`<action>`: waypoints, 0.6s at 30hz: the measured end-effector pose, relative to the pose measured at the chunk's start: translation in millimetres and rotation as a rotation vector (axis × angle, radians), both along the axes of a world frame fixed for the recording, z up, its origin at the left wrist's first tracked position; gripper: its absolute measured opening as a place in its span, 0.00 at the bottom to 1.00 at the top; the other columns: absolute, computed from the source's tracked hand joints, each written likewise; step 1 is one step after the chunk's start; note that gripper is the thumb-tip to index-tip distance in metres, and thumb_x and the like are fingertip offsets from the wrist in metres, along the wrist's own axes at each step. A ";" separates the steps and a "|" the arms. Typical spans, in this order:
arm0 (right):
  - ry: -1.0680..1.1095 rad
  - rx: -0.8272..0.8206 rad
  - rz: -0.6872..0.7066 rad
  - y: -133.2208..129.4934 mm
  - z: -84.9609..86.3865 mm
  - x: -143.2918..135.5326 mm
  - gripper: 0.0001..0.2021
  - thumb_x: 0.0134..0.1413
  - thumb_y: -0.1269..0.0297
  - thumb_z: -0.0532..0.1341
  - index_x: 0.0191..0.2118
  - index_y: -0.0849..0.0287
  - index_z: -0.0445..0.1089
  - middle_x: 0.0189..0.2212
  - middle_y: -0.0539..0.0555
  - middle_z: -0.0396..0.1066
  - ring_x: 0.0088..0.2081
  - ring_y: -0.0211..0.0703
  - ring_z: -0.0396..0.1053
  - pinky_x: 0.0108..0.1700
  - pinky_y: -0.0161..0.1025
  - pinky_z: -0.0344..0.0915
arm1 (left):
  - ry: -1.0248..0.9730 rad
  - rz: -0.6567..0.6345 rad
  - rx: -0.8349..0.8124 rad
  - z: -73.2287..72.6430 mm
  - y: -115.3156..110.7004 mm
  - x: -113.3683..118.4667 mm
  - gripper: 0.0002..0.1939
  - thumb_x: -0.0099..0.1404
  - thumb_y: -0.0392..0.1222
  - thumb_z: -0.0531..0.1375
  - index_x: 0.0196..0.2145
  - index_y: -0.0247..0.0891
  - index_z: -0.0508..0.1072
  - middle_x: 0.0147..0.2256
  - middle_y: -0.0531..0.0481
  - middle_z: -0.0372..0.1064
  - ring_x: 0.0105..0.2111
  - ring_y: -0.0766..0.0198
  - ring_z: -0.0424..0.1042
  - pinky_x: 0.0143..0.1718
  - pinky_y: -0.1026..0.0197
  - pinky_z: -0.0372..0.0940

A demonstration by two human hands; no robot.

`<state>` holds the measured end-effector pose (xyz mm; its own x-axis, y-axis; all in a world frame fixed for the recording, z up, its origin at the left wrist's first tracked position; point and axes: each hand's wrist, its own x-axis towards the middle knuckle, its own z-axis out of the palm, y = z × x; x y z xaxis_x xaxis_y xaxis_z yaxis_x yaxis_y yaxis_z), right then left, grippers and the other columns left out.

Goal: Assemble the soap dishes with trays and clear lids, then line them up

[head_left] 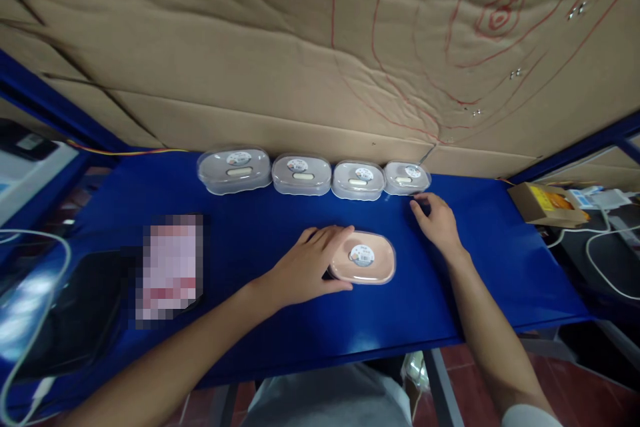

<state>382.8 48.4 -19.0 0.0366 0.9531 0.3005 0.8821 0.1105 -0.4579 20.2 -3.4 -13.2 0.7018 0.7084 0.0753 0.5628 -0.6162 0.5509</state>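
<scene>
A pale pink oval plastic container (376, 256) with a round label on its top lies on the blue table. My left hand (313, 263) grips its left end, fingers along the far side and thumb at the near side. Farther back, my right hand (437, 217) hovers with loosely bent fingers, thumb apart, and nothing in it. Its fingertips are close to the rightmost clear oval container (395, 183), with a small gap in front of it. Several similar clear containers, such as the leftmost one (220, 177), form a row along the cardboard.
Behind the row rises a cardboard wall (240, 80) with red drawn lines. A pixelated pinkish rectangle (170, 260) and a dark flat device (75, 307) with a white cable lie at left. A small cardboard box (533, 203) stands at the right edge, by more cables.
</scene>
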 end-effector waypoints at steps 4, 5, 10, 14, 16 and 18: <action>0.052 -0.086 0.270 -10.1 8.4 -34.6 0.19 0.75 0.46 0.54 0.53 0.51 0.76 0.50 0.58 0.81 0.51 0.54 0.79 0.57 0.54 0.74 | -0.027 0.000 0.006 -2.0 -0.1 -0.7 0.55 0.63 0.60 0.74 0.75 0.42 0.51 0.70 0.34 0.63 0.70 0.40 0.64 0.70 0.40 0.54; 0.055 -0.114 0.353 -11.4 9.3 -44.4 0.19 0.75 0.46 0.55 0.54 0.50 0.76 0.52 0.56 0.81 0.53 0.53 0.79 0.59 0.54 0.74 | -0.035 -0.001 0.008 -2.2 -0.1 -0.9 0.55 0.63 0.61 0.74 0.75 0.42 0.51 0.70 0.34 0.62 0.69 0.40 0.64 0.69 0.40 0.55; 0.043 -0.159 0.537 0.8 11.6 -72.9 0.21 0.76 0.48 0.55 0.66 0.47 0.70 0.64 0.58 0.75 0.66 0.57 0.71 0.69 0.64 0.64 | -0.049 -0.012 0.011 -2.0 0.3 -0.9 0.57 0.61 0.61 0.76 0.75 0.42 0.51 0.70 0.33 0.62 0.69 0.40 0.64 0.69 0.40 0.56; 0.035 -0.165 0.597 19.7 20.1 -84.0 0.21 0.76 0.50 0.55 0.66 0.50 0.70 0.63 0.60 0.75 0.65 0.58 0.72 0.68 0.66 0.65 | -0.066 -0.014 0.017 -1.9 0.3 -0.5 0.58 0.59 0.60 0.77 0.75 0.39 0.52 0.68 0.32 0.64 0.67 0.39 0.66 0.68 0.40 0.56; 0.039 -0.190 0.681 25.6 27.0 -97.6 0.19 0.77 0.51 0.55 0.63 0.51 0.73 0.60 0.59 0.78 0.62 0.55 0.75 0.66 0.61 0.69 | -0.089 -0.015 0.014 -2.2 0.1 -0.3 0.57 0.59 0.61 0.77 0.74 0.40 0.53 0.67 0.33 0.66 0.67 0.39 0.66 0.67 0.41 0.57; 0.051 -0.234 0.783 29.9 33.6 -117.2 0.17 0.78 0.53 0.54 0.60 0.52 0.75 0.57 0.57 0.80 0.58 0.50 0.78 0.63 0.54 0.73 | -0.104 -0.016 0.006 -2.7 -0.2 -0.1 0.55 0.60 0.61 0.76 0.73 0.41 0.56 0.65 0.34 0.68 0.66 0.39 0.67 0.67 0.40 0.58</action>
